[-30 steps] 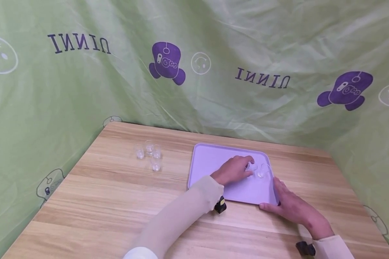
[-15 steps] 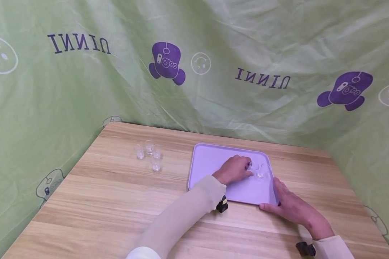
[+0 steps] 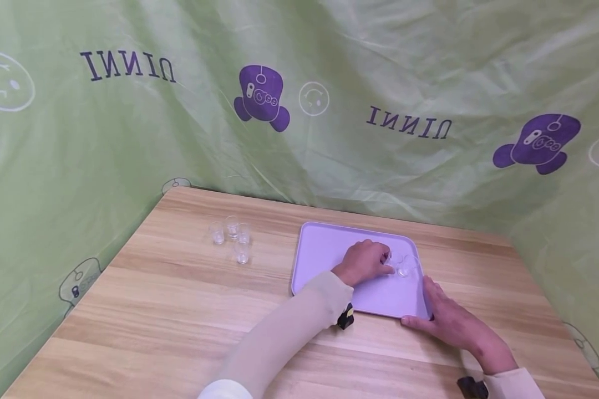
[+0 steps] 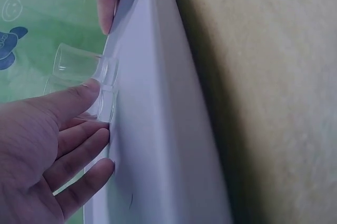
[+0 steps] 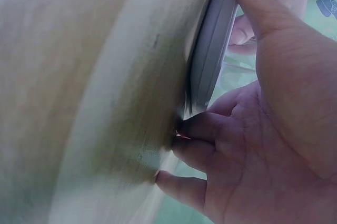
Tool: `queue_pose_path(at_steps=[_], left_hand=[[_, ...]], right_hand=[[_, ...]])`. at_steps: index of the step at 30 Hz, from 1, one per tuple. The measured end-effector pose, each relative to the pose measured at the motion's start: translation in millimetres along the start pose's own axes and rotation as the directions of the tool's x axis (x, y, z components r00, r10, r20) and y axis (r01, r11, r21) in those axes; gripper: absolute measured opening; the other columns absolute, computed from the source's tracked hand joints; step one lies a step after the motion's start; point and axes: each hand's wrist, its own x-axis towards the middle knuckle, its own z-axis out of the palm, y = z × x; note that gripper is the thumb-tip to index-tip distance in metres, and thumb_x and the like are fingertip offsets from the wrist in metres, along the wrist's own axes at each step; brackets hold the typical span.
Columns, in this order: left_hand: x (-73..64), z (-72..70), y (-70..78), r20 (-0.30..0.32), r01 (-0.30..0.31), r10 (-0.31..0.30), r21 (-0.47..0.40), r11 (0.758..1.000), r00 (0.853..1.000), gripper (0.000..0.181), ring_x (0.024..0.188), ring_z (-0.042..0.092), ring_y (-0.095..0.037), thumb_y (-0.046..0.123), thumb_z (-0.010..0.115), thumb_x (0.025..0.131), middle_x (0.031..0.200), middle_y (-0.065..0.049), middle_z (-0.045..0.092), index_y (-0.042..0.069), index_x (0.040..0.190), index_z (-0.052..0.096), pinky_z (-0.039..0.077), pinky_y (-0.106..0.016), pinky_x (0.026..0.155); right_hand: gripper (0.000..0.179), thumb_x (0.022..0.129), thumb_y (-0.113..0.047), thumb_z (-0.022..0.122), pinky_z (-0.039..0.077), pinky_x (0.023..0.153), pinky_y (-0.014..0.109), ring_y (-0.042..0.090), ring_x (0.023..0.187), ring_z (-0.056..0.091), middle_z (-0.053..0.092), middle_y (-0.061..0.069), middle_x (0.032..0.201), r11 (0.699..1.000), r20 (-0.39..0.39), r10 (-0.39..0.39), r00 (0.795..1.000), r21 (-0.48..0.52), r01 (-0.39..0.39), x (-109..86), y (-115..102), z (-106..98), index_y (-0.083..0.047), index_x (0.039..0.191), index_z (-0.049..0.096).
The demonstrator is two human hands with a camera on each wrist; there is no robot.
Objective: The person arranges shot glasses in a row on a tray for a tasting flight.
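Observation:
A lilac tray [image 3: 324,244] lies on the wooden table. Over its right half, my left hand [image 3: 363,262] holds a small clear shot glass [image 4: 108,103] between thumb and fingers, its base close to the tray surface. Right beside it stands a second clear shot glass [image 4: 78,64], which overlaps the held one in the head view. My right hand [image 3: 446,317] rests at the tray's near right corner, thumb along the front edge and straight fingers along the right side. In the right wrist view, its fingertips [image 5: 181,153] reach down to the table beside the tray [image 5: 213,50].
Several more clear shot glasses [image 3: 242,255] stand grouped on the table [image 3: 179,310], left of the tray. A green printed cloth [image 3: 329,155] hangs behind the table and along both sides.
The left hand's index finger has come down slightly, and the held glass has lowered beside the other one. The right hand keeps its place at the tray corner. The head view has shifted slightly.

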Motion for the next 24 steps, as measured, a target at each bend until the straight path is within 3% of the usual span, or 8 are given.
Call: queue_pose_path(at_steps=[9,16,20,24], left_hand=[[1.1,2.7,-1.1,-0.027,0.007,-0.007,0.019,1.0,1.0,0.025,0.069,0.051,-0.004,0.048,0.084,0.084,0.068,0.018,0.056,0.026,0.085,0.071,0.041,-0.022,0.061],[1.5,5.1,-4.2,-0.031,0.032,-0.032,0.024,0.999,0.999,0.028,0.067,0.051,-0.002,0.052,0.084,0.082,0.065,0.021,0.057,0.029,0.074,0.07,0.04,-0.022,0.058],[1.3,5.2,-4.0,-0.028,0.042,-0.041,0.032,0.999,0.999,0.022,0.073,0.055,0.0,0.054,0.084,0.081,0.08,0.022,0.068,0.033,0.088,0.079,0.044,-0.021,0.062],[0.7,5.9,-3.6,-0.013,0.051,-0.051,0.041,0.998,0.999,0.039,0.088,0.062,0.001,0.056,0.084,0.08,0.101,0.022,0.073,0.035,0.113,0.08,0.047,-0.02,0.07]], right_hand=[[0.118,0.091,-0.053,0.074,0.024,0.108,0.074,0.066,0.139,0.019,0.012,0.048,0.154,1.0,-0.001,-0.001,1.0,-0.018,0.001,-0.5,1.4,0.4,0.02,0.154,0.005],[0.118,0.092,-0.053,0.074,0.023,0.11,0.073,0.066,0.139,0.018,0.012,0.049,0.154,1.0,0.006,-0.001,1.0,-0.013,0.001,-0.2,0.3,-0.5,0.02,0.153,0.005],[0.118,0.092,-0.053,0.074,0.021,0.11,0.073,0.066,0.14,0.016,0.011,0.048,0.155,1.0,0.007,-0.003,1.0,0.0,0.003,-0.7,-0.3,-0.6,0.019,0.154,0.004],[0.119,0.091,-0.054,0.073,0.021,0.11,0.073,0.065,0.14,0.017,0.011,0.048,0.155,1.0,0.006,-0.002,1.0,0.005,0.002,-1.3,-0.7,-0.4,0.019,0.154,0.004]])
